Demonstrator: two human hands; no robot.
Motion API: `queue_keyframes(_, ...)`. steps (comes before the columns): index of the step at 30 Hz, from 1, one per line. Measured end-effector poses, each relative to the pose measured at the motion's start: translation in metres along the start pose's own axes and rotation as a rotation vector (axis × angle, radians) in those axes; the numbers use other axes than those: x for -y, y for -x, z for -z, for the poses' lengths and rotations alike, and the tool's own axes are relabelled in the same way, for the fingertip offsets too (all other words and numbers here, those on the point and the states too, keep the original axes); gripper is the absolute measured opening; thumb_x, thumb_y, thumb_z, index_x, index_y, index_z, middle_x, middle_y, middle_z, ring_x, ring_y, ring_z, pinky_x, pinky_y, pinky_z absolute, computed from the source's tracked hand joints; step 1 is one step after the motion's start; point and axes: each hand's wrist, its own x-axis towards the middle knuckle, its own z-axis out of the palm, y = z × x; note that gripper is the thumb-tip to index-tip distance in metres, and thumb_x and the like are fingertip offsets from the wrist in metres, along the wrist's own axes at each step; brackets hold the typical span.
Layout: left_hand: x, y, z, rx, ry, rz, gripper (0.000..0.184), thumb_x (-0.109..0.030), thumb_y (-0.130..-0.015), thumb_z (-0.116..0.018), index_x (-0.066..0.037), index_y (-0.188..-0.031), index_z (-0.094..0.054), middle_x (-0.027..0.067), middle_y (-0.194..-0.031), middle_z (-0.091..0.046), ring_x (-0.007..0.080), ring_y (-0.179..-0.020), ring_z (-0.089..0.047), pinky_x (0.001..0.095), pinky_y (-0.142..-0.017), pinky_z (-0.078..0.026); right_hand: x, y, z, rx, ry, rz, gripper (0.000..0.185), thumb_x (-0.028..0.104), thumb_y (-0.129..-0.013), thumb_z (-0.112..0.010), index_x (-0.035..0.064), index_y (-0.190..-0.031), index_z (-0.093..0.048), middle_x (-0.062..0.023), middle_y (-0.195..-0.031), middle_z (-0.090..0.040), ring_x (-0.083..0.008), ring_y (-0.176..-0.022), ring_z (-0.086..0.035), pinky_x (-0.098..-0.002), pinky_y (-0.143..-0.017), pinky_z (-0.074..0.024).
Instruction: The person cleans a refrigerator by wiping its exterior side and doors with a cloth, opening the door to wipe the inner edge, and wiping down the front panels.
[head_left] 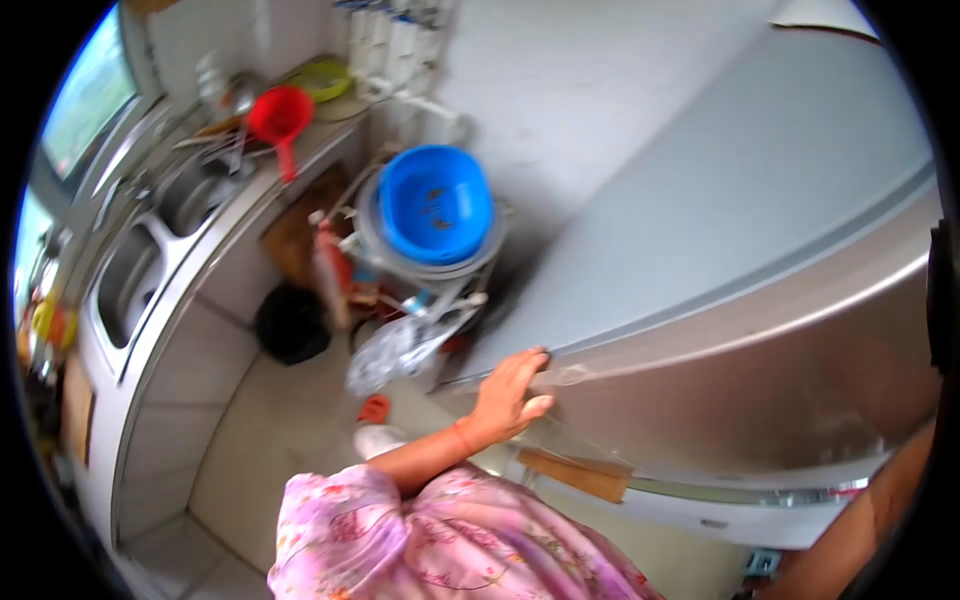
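My left hand (pixel 505 400) rests against the edge of a fridge (pixel 740 390) with a shiny silver front and a grey side. Its fingers are stretched out along that edge and the thumb stands apart, with nothing held. From the lower right corner my right forearm (pixel 850 525) reaches up beside the fridge front. The right hand itself lies beyond the edge of the view. Below the fridge front, a brown flat piece (pixel 575 474) and a white panel (pixel 705 517) show.
A blue basin (pixel 437 205) sits on a cluttered rack, with a clear plastic bag (pixel 390 352) below it. Left of that is a black bin (pixel 291 324). A counter with a double sink (pixel 130 285) runs along the left, bearing a red ladle-shaped scoop (pixel 281 115).
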Motion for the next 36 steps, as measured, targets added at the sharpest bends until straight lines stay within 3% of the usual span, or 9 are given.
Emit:
queue_keyframes(7,0.006,0.031,0.007,0.171,-0.090,0.252,0.059,-0.044,-0.091,-0.053,0.000,-0.128,-0.043,0.0222,-0.118,-0.053,0.0387,-0.106,-0.051,0.0440,-0.091,-0.041,0.040,0.100,-0.039,0.146,-0.256,0.045,0.032,0.027,-0.072,-0.065,0.0079,-0.097,-0.070,-0.0142,-0.083,-0.065,-0.0322,-0.078,-0.062,-0.0420,-0.072,-0.0486)
queue_keyframes(20,0.002,0.036,0.003,0.201,-0.142,0.308,0.062,-0.042,-0.092,-0.052,0.003,-0.133,-0.038,0.0257,-0.126,-0.049,0.0390,-0.116,-0.048,0.0428,-0.098,-0.039,0.084,0.107,0.022,0.124,-0.512,0.129,0.028,0.018,-0.070,-0.068,0.0121,-0.098,-0.071,-0.0079,-0.076,-0.063,-0.0283,-0.073,-0.060,-0.0388,-0.072,-0.0470)
queue_keyframes(27,0.009,0.033,0.016,0.179,-0.310,0.042,0.059,-0.027,-0.082,-0.066,0.000,-0.129,-0.043,0.0227,-0.122,-0.053,0.0380,-0.106,-0.055,0.0432,-0.086,-0.047,0.163,0.132,0.094,0.373,-0.897,0.281,0.029,0.013,-0.069,-0.070,0.0144,-0.098,-0.071,-0.0045,-0.072,-0.062,-0.0262,-0.071,-0.060,-0.0371,-0.072,-0.0461)
queue_keyframes(28,0.000,0.031,0.024,0.177,-0.382,0.019,0.059,-0.024,-0.080,-0.067,0.001,-0.129,-0.043,0.0214,-0.121,-0.053,0.0368,-0.104,-0.055,0.0435,-0.084,-0.047,0.176,0.151,0.098,0.449,-0.996,0.278,0.033,0.013,-0.069,-0.070,0.0144,-0.102,-0.069,-0.0078,-0.082,-0.062,-0.0282,-0.078,-0.060,-0.0390,-0.076,-0.0467)
queue_keyframes(29,0.003,0.035,0.028,0.170,-0.378,0.020,0.052,-0.024,-0.079,-0.068,-0.001,-0.122,-0.049,0.0206,-0.112,-0.056,0.0369,-0.097,-0.058,0.0440,-0.078,-0.048,0.192,0.171,0.101,0.524,-1.094,0.273,0.037,0.012,-0.069,-0.069,0.0145,-0.106,-0.067,-0.0111,-0.091,-0.063,-0.0302,-0.086,-0.061,-0.0409,-0.079,-0.0472)
queue_keyframes(31,0.010,0.040,0.041,0.207,-0.347,0.027,0.036,-0.027,-0.077,-0.069,-0.005,-0.104,-0.057,0.0179,-0.091,-0.060,0.0368,-0.079,-0.060,0.0449,-0.065,-0.049,0.232,0.213,0.115,0.506,-1.119,0.256,0.041,0.013,-0.069,-0.069,0.0162,-0.109,-0.066,-0.0133,-0.094,-0.064,-0.0317,-0.086,-0.062,-0.0433,-0.079,-0.0487)
queue_keyframes(33,0.025,0.041,0.057,0.300,-0.276,0.041,0.023,-0.031,-0.076,-0.069,-0.010,-0.081,-0.064,0.0141,-0.065,-0.061,0.0365,-0.059,-0.060,0.0457,-0.051,-0.047,0.275,0.243,0.118,0.360,-1.098,0.189,0.043,0.014,-0.069,-0.069,0.0179,-0.111,-0.067,-0.0114,-0.084,-0.065,-0.0321,-0.073,-0.063,-0.0425,-0.074,-0.0501)
queue_keyframes(34,0.030,0.039,0.065,0.363,-0.240,0.022,0.023,-0.032,-0.078,-0.068,-0.010,-0.082,-0.064,0.0138,-0.067,-0.062,0.0367,-0.060,-0.060,0.0458,-0.052,-0.047,0.287,0.252,0.117,0.291,-1.165,0.125,0.045,0.014,-0.069,-0.069,0.0180,-0.114,-0.066,-0.0104,-0.081,-0.065,-0.0329,-0.068,-0.063,-0.0413,-0.073,-0.0505)
queue_keyframes(36,0.033,0.039,0.074,0.484,-0.155,0.000,0.023,-0.033,-0.080,-0.067,-0.010,-0.083,-0.064,0.0130,-0.070,-0.064,0.0372,-0.062,-0.061,0.0462,-0.052,-0.047,0.297,0.261,0.123,0.440,-1.269,0.035,0.047,0.013,-0.068,-0.071,0.0168,-0.114,-0.066,-0.0118,-0.083,-0.066,-0.0327,-0.073,-0.064,-0.0408,-0.074,-0.0508)
